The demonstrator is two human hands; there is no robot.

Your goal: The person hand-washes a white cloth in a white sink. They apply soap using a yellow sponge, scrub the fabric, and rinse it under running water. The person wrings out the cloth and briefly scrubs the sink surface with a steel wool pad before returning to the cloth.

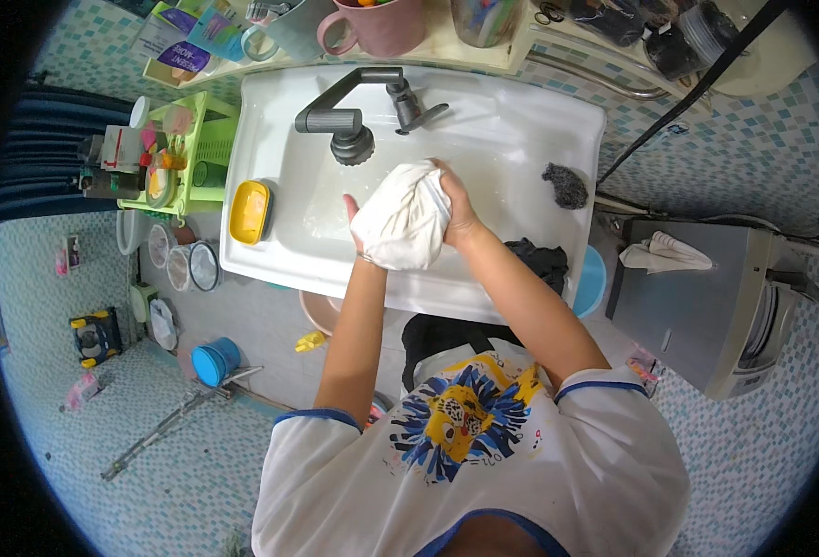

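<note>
Over the white sink [289, 269], a bunched, wet-looking white cloth [400, 218] is held between my two hands. My right hand [458, 206] wraps round its right side, with the fingers curled over the upper edge. On the other side my left hand [351, 209] presses against the cloth; its thumb shows, while most of its fingers are hidden behind the folds. A dark grey faucet [340, 121] with a bent arm stands just beyond the cloth. Some cloudy water [321, 200] lies in the basin below.
A yellow soap dish [251, 212] sits on the sink's left rim. A black scrubber [565, 186] and a dark cloth [541, 262] lie at the right. Cups, including a pink mug [386, 26], line the back shelf; a grey washing machine [683, 306] stands right.
</note>
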